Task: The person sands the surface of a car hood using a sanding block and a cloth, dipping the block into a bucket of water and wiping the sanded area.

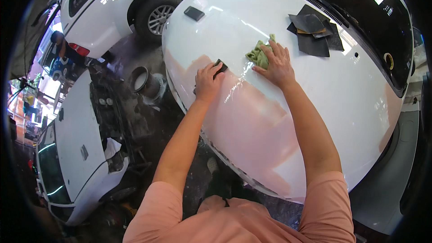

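Observation:
A white car hood with dull pink-beige sanded patches spreads out under both my arms. On the left side of it, my left hand is closed around a dark sanding block, whose far end sticks out past my fingers and rests on a patch edge. Farther right, my right hand presses a crumpled green cloth against the glossy paint, fingers partly over it. The hood looks wet and shiny between the hands.
Dark sandpaper sheets lie piled near the windshield, and another dark block sits at the far left of the hood. A tape roll is at the right. Left on the floor stands a bucket; white vehicles are beyond.

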`<state>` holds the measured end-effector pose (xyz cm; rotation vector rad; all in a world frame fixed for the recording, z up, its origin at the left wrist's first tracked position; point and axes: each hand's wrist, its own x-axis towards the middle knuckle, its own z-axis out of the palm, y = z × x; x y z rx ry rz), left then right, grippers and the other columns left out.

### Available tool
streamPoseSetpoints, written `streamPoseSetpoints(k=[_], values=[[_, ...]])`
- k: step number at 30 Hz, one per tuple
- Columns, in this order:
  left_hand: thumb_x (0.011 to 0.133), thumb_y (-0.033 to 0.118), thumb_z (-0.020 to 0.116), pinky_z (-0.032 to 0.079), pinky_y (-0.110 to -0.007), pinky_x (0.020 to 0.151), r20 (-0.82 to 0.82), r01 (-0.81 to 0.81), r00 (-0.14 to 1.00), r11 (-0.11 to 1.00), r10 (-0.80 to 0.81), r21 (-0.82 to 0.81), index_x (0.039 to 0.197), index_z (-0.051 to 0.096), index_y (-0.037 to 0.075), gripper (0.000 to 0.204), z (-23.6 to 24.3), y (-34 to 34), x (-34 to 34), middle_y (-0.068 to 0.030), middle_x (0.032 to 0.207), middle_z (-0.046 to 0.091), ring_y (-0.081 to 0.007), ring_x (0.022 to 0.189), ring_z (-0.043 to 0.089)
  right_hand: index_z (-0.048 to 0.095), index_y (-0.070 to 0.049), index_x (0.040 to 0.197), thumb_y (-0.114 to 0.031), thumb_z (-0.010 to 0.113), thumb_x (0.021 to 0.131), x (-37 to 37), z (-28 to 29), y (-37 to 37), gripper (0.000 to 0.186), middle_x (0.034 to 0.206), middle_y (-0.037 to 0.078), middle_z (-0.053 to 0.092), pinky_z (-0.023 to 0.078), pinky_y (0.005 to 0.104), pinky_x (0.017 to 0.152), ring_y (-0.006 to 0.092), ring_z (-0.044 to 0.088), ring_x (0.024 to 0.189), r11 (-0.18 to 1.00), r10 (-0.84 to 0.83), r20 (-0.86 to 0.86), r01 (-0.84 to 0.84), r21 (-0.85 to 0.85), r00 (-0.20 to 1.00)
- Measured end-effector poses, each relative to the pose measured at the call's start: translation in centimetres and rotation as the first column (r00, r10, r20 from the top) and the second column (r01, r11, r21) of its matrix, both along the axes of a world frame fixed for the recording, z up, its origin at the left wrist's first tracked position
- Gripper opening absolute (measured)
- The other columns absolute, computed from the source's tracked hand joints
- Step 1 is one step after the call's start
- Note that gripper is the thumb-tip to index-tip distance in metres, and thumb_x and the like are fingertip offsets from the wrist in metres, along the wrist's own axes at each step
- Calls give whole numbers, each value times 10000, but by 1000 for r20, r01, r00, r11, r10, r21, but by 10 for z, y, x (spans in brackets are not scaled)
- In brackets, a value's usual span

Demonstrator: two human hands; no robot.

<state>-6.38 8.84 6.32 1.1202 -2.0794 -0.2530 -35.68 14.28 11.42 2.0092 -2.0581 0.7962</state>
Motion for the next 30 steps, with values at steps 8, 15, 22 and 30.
streamPoseSetpoints(k=[8,15,22,30], values=[[974,226,757,471,-471,1053,5,-7,1000,1000,7,16,1312,759,125,353,-21,67,10,-127,1366,689,-366,1175,610,727,-178,1318,-450,870,830,-1,14,-26,577,1615,88,508,346,601,1255,400,418,1528,996,88,-199,-86,19,976],[978,250,735,463,-477,1047,-7,-41,999,997,41,70,1345,747,163,377,-15,49,-5,-74,1380,681,-349,1199,599,738,-113,1156,-182,845,799,13,-12,-80,379,1256,74,680,473,501,1115,354,583,1270,988,116,-104,-125,-86,988],[971,208,736,476,-475,1029,-11,-17,1000,999,17,-26,1331,738,140,366,-4,24,1,-92,1326,697,-354,1180,611,723,-116,1191,-204,820,848,31,-4,-82,367,1299,80,659,471,496,1127,358,566,1288,993,89,-52,-93,-71,995],[977,192,722,469,-477,1069,-18,8,1000,999,-8,44,1346,734,135,373,-34,91,19,-126,1357,683,-376,1188,607,703,-93,1316,-314,796,926,28,-3,-78,457,1493,143,598,417,505,1217,402,509,1431,995,41,-63,-47,-92,997]])
